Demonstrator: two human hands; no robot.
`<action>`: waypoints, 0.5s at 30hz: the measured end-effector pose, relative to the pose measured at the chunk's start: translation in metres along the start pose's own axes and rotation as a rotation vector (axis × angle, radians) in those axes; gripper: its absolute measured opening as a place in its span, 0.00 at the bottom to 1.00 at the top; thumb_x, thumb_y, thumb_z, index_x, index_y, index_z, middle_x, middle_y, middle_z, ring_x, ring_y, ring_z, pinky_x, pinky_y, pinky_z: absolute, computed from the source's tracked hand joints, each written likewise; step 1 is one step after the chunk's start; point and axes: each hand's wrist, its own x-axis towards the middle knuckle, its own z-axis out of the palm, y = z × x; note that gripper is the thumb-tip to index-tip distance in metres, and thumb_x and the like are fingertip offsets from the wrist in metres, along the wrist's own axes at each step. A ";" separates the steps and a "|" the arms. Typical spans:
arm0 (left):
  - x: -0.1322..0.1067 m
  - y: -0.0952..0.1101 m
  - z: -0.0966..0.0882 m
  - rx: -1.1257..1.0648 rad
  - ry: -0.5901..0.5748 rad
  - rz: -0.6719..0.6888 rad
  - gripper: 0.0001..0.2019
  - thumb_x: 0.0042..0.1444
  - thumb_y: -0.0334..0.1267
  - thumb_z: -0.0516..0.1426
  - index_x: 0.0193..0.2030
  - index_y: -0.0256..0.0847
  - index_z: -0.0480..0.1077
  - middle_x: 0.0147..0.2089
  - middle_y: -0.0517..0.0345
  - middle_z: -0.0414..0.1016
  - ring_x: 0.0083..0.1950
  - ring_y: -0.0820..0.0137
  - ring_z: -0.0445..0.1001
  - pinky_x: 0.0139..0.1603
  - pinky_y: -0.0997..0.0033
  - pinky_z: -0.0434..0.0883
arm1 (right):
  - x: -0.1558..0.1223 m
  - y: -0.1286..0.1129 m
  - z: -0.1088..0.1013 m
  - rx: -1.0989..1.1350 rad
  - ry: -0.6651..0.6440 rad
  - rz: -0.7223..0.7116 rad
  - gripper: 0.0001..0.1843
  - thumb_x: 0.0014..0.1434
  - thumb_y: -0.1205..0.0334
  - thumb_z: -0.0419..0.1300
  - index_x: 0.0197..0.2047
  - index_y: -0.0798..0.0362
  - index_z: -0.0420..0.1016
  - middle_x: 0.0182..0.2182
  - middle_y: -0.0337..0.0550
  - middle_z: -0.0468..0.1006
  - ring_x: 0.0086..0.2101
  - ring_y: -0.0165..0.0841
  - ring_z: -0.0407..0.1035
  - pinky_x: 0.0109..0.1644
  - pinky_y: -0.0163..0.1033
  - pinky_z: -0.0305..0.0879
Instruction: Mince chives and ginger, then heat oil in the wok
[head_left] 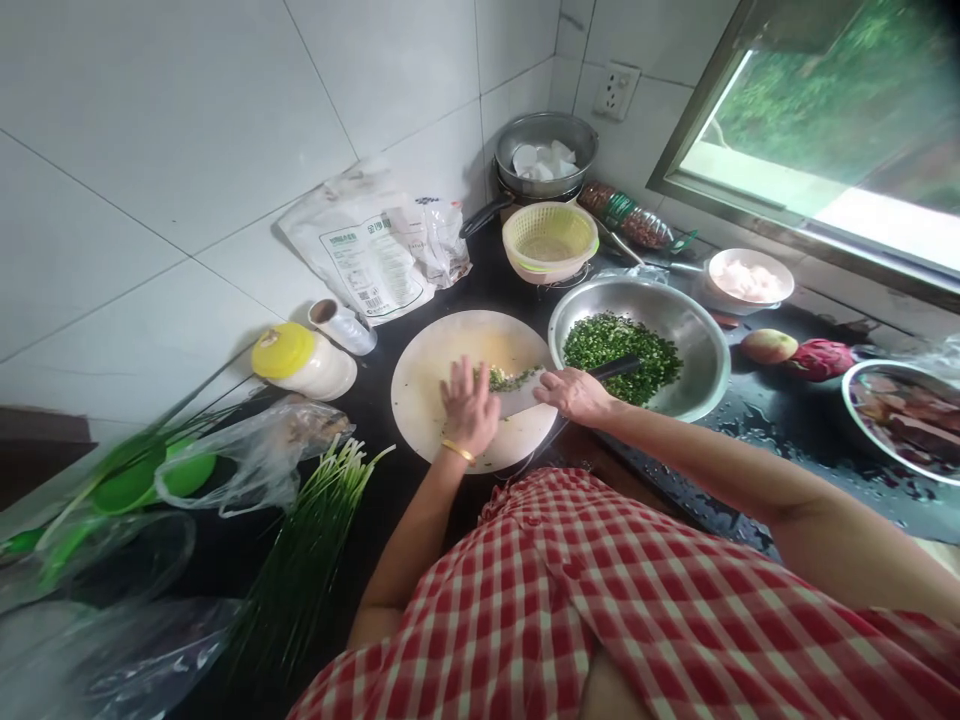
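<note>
My right hand (576, 396) grips a kitchen knife by its blade (517, 397), near the handle. The black handle (616, 366) sticks out over the rim of the steel bowl. My left hand (470, 408) is open, fingers stretched out over the round cutting board (427, 430), beside the blade's tip end. Between hand and blade lies a small heap of chopped green chives (510, 379), with scattered bits around it. Many more chopped chives (619, 345) fill the bottom of the steel bowl (701, 335), right of the board.
A bunch of whole chives (315, 550) and plastic bags (240, 460) lie at left, near a yellow-lidded jar (304, 362). Behind the board are a paper sack (367, 250) and a colander (551, 243). A dragon fruit (821, 359) and a bowl of meat (907, 415) stand right.
</note>
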 end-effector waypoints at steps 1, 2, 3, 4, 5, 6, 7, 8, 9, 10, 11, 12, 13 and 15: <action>0.001 0.013 0.006 0.014 -0.054 0.065 0.29 0.58 0.42 0.47 0.67 0.44 0.47 0.70 0.49 0.39 0.69 0.52 0.37 0.64 0.40 0.41 | 0.002 0.001 0.002 -0.002 0.003 -0.037 0.18 0.65 0.66 0.41 0.42 0.53 0.71 0.35 0.48 0.70 0.33 0.32 0.62 0.37 0.38 0.51; 0.003 0.024 0.014 0.026 -0.094 0.106 0.29 0.57 0.41 0.48 0.66 0.45 0.48 0.70 0.49 0.41 0.69 0.52 0.38 0.64 0.40 0.41 | 0.003 0.001 0.004 0.004 0.005 -0.071 0.18 0.65 0.66 0.41 0.42 0.52 0.72 0.35 0.48 0.70 0.33 0.32 0.62 0.37 0.38 0.50; 0.004 0.032 0.023 0.035 -0.124 0.126 0.29 0.57 0.40 0.48 0.66 0.46 0.48 0.69 0.49 0.43 0.69 0.52 0.39 0.63 0.40 0.41 | 0.004 0.001 0.006 0.012 0.007 -0.098 0.18 0.65 0.65 0.40 0.43 0.52 0.72 0.35 0.47 0.70 0.33 0.31 0.61 0.37 0.38 0.50; 0.006 0.037 0.031 0.041 -0.143 0.134 0.29 0.57 0.40 0.48 0.66 0.47 0.49 0.69 0.49 0.44 0.69 0.52 0.40 0.63 0.39 0.42 | 0.005 0.001 0.006 0.018 0.010 -0.118 0.19 0.66 0.65 0.40 0.43 0.51 0.72 0.35 0.47 0.70 0.33 0.31 0.61 0.37 0.38 0.49; 0.008 0.040 0.038 0.045 -0.155 0.138 0.28 0.58 0.39 0.48 0.66 0.47 0.49 0.69 0.49 0.44 0.69 0.52 0.40 0.63 0.39 0.43 | 0.006 0.000 0.007 0.018 0.013 -0.133 0.19 0.66 0.64 0.40 0.44 0.51 0.72 0.35 0.47 0.70 0.33 0.31 0.61 0.37 0.38 0.49; 0.010 0.040 0.043 0.047 -0.160 0.146 0.27 0.58 0.39 0.47 0.66 0.48 0.49 0.69 0.50 0.44 0.69 0.52 0.40 0.62 0.38 0.44 | 0.006 0.000 0.006 0.012 0.018 -0.142 0.20 0.66 0.64 0.39 0.44 0.51 0.72 0.35 0.46 0.71 0.33 0.31 0.61 0.37 0.38 0.49; 0.011 0.038 0.046 0.050 -0.162 0.162 0.27 0.59 0.39 0.46 0.66 0.49 0.49 0.69 0.50 0.44 0.69 0.52 0.40 0.62 0.38 0.44 | 0.007 0.001 0.005 0.001 0.022 -0.150 0.20 0.66 0.64 0.38 0.45 0.50 0.72 0.35 0.46 0.71 0.33 0.31 0.61 0.37 0.38 0.48; 0.013 0.036 0.049 0.051 -0.163 0.184 0.27 0.59 0.39 0.46 0.66 0.51 0.49 0.69 0.52 0.44 0.69 0.53 0.40 0.62 0.38 0.44 | 0.007 0.001 0.004 -0.010 0.024 -0.158 0.21 0.66 0.64 0.38 0.45 0.50 0.72 0.36 0.46 0.71 0.33 0.32 0.61 0.37 0.38 0.48; 0.014 0.034 0.049 0.052 -0.165 0.207 0.26 0.59 0.39 0.46 0.66 0.52 0.49 0.69 0.53 0.44 0.69 0.53 0.40 0.62 0.38 0.43 | 0.007 0.002 0.002 -0.021 0.023 -0.165 0.21 0.66 0.64 0.37 0.45 0.50 0.72 0.36 0.46 0.71 0.33 0.32 0.61 0.37 0.39 0.48; 0.016 0.032 0.049 0.050 -0.168 0.223 0.26 0.60 0.40 0.45 0.65 0.53 0.49 0.69 0.54 0.44 0.69 0.54 0.39 0.63 0.38 0.43 | 0.007 0.002 0.001 -0.031 0.021 -0.171 0.21 0.66 0.64 0.37 0.44 0.50 0.72 0.36 0.46 0.71 0.33 0.32 0.61 0.37 0.39 0.48; 0.017 0.031 0.048 0.047 -0.174 0.226 0.25 0.60 0.40 0.45 0.65 0.53 0.49 0.69 0.54 0.44 0.69 0.54 0.39 0.63 0.39 0.42 | 0.008 0.003 -0.001 -0.040 0.021 -0.177 0.21 0.66 0.64 0.37 0.44 0.51 0.72 0.36 0.46 0.71 0.33 0.32 0.61 0.37 0.39 0.48; 0.019 0.031 0.047 0.043 -0.184 0.214 0.25 0.60 0.41 0.44 0.65 0.53 0.50 0.69 0.54 0.44 0.69 0.54 0.39 0.63 0.39 0.43 | 0.008 0.003 -0.002 -0.048 0.023 -0.183 0.21 0.66 0.65 0.37 0.42 0.51 0.72 0.35 0.46 0.71 0.33 0.31 0.61 0.37 0.39 0.47; 0.020 0.030 0.046 0.041 -0.198 0.193 0.25 0.61 0.42 0.43 0.65 0.51 0.50 0.69 0.53 0.44 0.69 0.54 0.39 0.63 0.39 0.43 | 0.008 0.004 -0.003 -0.057 0.029 -0.190 0.21 0.66 0.65 0.37 0.41 0.52 0.72 0.35 0.46 0.71 0.32 0.31 0.60 0.37 0.39 0.47; 0.021 0.029 0.044 0.049 -0.232 0.129 0.25 0.61 0.44 0.42 0.66 0.48 0.50 0.69 0.52 0.44 0.69 0.53 0.38 0.63 0.39 0.43 | 0.008 0.005 -0.005 -0.076 0.050 -0.195 0.20 0.66 0.67 0.39 0.39 0.52 0.72 0.33 0.45 0.71 0.31 0.31 0.60 0.36 0.39 0.47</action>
